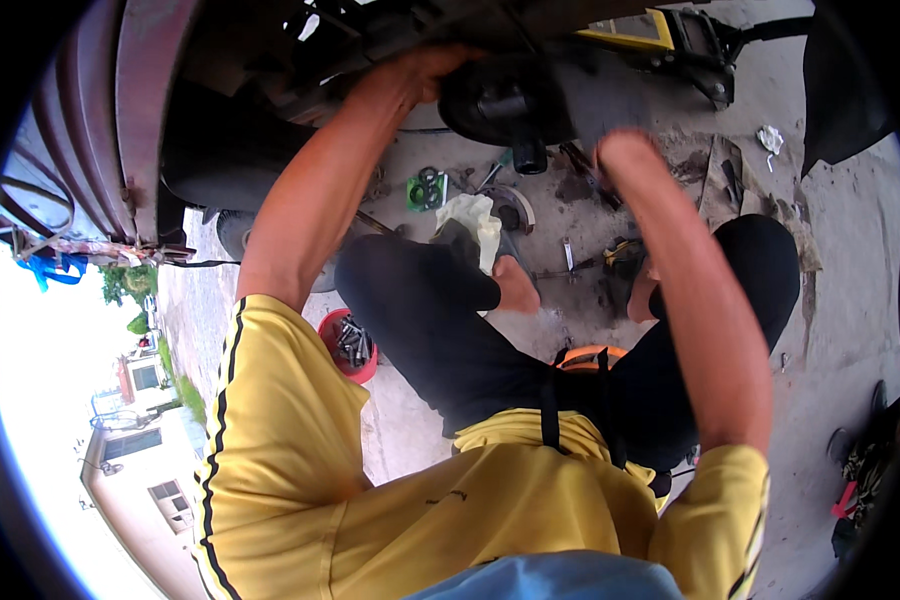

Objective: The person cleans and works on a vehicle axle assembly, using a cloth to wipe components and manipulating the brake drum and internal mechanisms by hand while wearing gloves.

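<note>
Above the floor, under a vehicle's dark underside, sits a black rounded part (500, 95) with a short round stub pointing down. My left hand (435, 68) reaches up to its left side, the fingertips running out of sight at its upper edge, so its grip does not show. On the other side, my right hand (622, 152) is smeared by motion, just below a blurred dark shape (605, 90) beside the black part. Whether its fingers hold anything is not visible.
Beneath lie a crumpled pale cloth (470, 222), a green-backed pack of black rings (427, 190) and a curved metal piece (515, 208). A red bowl of metal bolts (350, 345) stands by my left thigh. A yellow-and-black device (660, 40) is at the far right.
</note>
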Available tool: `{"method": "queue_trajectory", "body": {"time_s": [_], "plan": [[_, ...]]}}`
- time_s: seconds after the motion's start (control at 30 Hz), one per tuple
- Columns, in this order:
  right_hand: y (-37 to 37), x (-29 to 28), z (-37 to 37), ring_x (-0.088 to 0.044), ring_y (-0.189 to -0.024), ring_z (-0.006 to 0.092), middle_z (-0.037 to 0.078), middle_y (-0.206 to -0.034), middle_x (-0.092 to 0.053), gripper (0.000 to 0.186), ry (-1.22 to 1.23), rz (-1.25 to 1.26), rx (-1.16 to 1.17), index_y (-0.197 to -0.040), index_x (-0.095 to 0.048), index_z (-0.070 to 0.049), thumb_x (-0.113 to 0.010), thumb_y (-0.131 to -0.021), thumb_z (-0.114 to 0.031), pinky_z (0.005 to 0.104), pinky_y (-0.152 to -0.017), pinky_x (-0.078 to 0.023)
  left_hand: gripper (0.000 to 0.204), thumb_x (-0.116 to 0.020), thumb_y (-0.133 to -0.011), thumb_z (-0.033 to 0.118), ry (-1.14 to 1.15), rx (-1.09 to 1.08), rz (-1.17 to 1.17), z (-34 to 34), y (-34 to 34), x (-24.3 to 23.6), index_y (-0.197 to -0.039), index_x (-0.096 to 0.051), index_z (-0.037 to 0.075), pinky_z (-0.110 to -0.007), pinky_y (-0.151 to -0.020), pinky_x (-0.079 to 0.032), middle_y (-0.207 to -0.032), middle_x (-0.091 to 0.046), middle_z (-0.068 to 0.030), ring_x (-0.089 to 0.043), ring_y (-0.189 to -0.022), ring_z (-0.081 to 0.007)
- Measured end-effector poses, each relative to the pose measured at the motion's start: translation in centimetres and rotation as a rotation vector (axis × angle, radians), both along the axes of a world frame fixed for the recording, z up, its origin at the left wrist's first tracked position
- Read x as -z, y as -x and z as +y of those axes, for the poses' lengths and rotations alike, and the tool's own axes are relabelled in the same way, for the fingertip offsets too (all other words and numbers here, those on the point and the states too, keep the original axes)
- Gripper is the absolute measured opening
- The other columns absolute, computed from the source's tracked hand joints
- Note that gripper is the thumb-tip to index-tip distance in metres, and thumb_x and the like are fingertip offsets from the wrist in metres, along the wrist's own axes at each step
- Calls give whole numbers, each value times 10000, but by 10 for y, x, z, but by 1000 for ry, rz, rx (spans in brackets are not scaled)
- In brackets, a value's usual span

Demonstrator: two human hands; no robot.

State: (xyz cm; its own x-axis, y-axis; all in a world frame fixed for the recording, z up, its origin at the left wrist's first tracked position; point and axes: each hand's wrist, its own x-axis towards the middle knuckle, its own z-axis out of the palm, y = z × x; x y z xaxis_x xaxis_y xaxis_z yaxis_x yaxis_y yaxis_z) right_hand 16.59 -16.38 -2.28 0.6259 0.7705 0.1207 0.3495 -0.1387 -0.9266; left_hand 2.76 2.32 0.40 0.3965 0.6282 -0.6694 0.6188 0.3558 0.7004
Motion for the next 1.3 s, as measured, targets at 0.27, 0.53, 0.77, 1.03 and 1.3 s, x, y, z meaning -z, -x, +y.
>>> {"method": "queue_trajectory", "body": {"time_s": [0.27, 0.53, 0.77, 1.03, 1.3], "plan": [[41, 32, -16, -602, -1082, 391, 247, -1146, -640, 526, -10, 323, -54, -1166, -634, -6, -621, -804, -388, 421, -929, -462, 273, -557, -976, 215, -2, 65, 94, -5, -14, -8, -1156, -643, 29, -297, -826, -581, -1059, -707, -79, -694, -888, -138], [48, 44, -3, -594, -1099, 396, 242, -1141, -646, 551, -29, 336, -68, -1193, -618, 0, -648, -787, -371, 415, -939, -458, 295, -497, -1004, 220, -59, 146, 100, -1, -3, -9, -1188, -626, 30, -289, -834, -574, -1070, -703, -80, -688, -896, -134], [48, 40, 2, -584, -1108, 408, 264, -1152, -630, 570, -29, 390, -76, -1203, -607, 6, -649, -782, -377, 422, -949, -453, 340, -463, -1020, 222, -133, 206, 75, -14, 0, -19, -1259, -578, 10, -296, -944, -524, -1209, -645, -115, -646, -1042, -143], [38, 38, 3, -551, -1152, 415, 264, -1201, -602, 541, 22, 369, -178, -1199, -604, -19, -641, -797, -379, 450, -979, -437, 420, -525, -1001, 269, -289, 366, 92, -17, -10, -25, -1329, -530, 7, -312, -1058, -416, -1325, -574, -116, -571, -1159, -169], [49, 51, 12, -668, -906, 312, 215, -1008, -681, 480, -14, 393, -96, -1145, -636, 6, -669, -790, -316, 388, -820, -508, 408, -566, -981, 257, -399, 426, 179, -15, -10, -32, -1309, -559, 14, -304, -1033, -425, -1282, -609, -105, -578, -1145, -172]]}}
